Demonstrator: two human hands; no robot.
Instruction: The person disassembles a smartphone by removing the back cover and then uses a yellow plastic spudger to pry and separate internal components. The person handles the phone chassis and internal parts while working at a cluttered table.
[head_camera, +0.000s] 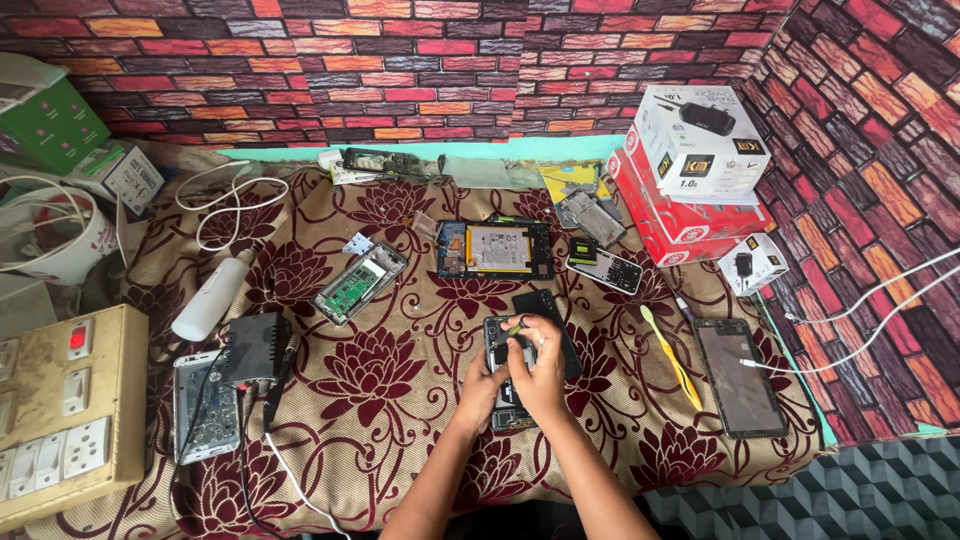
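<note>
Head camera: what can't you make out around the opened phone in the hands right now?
- Opened phone, head view: its middle is covered by both hands; only the ends show.
- Left hand and right hand: the grip and fingertips are too small to tell.
- Small green item at the right fingertips: too small to identify.
- Forearms: cut off by the bottom edge.

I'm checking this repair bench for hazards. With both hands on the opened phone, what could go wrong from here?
1. The right hand works a small tool on the opened phone; a slip might scratch its exposed parts.
2. The left hand only steadies it on the soft patterned cloth, so it could shift.
3. Loose parts could get lost in the clutter.
</note>
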